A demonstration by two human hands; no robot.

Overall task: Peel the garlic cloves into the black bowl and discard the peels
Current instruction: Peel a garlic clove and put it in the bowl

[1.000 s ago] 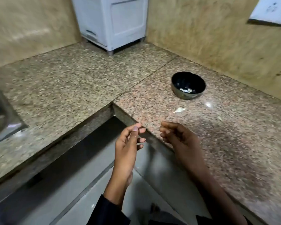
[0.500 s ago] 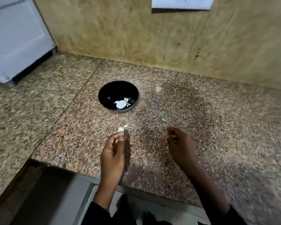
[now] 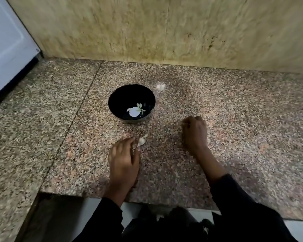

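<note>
The black bowl (image 3: 112, 102) stands on the granite counter (image 3: 234, 119) with a few peeled garlic cloves (image 3: 136, 110) lying inside it. Just in front of the bowl lies a white garlic peel (image 3: 141, 140). My left hand (image 3: 124, 159) is palm down with its index finger and thumb pinching this peel. My right hand (image 3: 194, 131) is to the right of the bowl, knuckles up, fingers curled down onto the counter. Whatever is under those fingertips is hidden.
A white cabinet (image 3: 7, 49) stands at the far left against the tiled wall (image 3: 182, 32). A pale shiny spot (image 3: 161, 87) shows on the counter behind the bowl. The counter's front edge (image 3: 147, 201) runs just below my wrists, with floor beneath.
The view turned toward the bowl and wall. Both hands moved forward over the counter. My left hand reached the peel; my right hand covered the small scrap seen earlier.
</note>
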